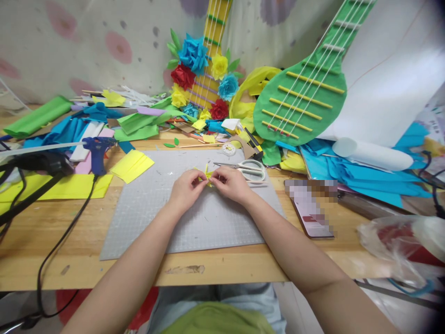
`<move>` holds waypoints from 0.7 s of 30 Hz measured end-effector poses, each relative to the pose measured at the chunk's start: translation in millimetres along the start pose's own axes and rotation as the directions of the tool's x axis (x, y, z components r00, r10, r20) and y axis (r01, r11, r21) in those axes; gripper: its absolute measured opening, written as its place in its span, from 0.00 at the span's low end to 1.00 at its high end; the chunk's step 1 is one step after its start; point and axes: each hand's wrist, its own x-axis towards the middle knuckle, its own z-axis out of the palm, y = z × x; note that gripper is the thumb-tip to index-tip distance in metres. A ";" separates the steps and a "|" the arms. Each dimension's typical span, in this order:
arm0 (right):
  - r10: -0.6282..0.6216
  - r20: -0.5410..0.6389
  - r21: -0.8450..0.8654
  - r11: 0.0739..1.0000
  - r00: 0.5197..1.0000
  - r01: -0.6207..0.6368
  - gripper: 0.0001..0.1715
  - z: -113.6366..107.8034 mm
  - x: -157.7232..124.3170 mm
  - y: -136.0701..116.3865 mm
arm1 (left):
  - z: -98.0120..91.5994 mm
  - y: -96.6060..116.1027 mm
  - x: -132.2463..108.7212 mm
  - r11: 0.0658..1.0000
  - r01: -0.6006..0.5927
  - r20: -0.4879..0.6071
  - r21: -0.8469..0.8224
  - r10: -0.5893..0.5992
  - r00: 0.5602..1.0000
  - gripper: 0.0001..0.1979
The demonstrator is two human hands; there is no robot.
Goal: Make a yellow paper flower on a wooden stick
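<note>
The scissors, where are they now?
In the head view, the scissors lie on the grey mat, at its far right corner, just beyond the right hand.

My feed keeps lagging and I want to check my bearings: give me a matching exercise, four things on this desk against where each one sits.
Things:
1 scissors
2 glue gun
3 yellow piece
4 white roll

Places:
A pinched between left hand and right hand
B on blue sheets, far right
C far right corner of the mat
D left of the mat

Pairs: 1-C, 2-D, 3-A, 4-B
</note>
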 end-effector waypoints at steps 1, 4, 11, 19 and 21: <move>-0.006 0.004 -0.002 1.000 1.000 0.006 0.06 0.0 -0.1 0.5 | 0.1 -0.7 0.2 0.999 0.025 0.008 -0.022 -0.025 1.000 0.03; -0.007 0.021 0.002 1.000 1.000 0.007 0.06 -0.3 -0.3 1.1 | -1.0 -1.1 0.8 0.991 0.074 0.035 -0.108 -0.071 0.997 0.05; 0.052 0.041 0.058 0.997 0.998 -0.055 0.06 -0.7 0.7 -4.3 | -2.7 1.1 -0.1 1.000 0.015 0.043 -0.008 -0.014 0.999 0.07; 0.091 0.056 0.147 0.984 0.994 -0.098 0.08 -3.3 -0.1 -6.4 | -3.4 -1.1 0.0 0.990 -0.090 0.000 0.106 0.091 0.996 0.04; 0.092 0.062 0.160 0.982 0.994 -0.101 0.08 -3.2 0.3 -5.6 | -4.6 -1.2 0.4 0.973 -0.178 0.000 0.143 0.180 0.984 0.03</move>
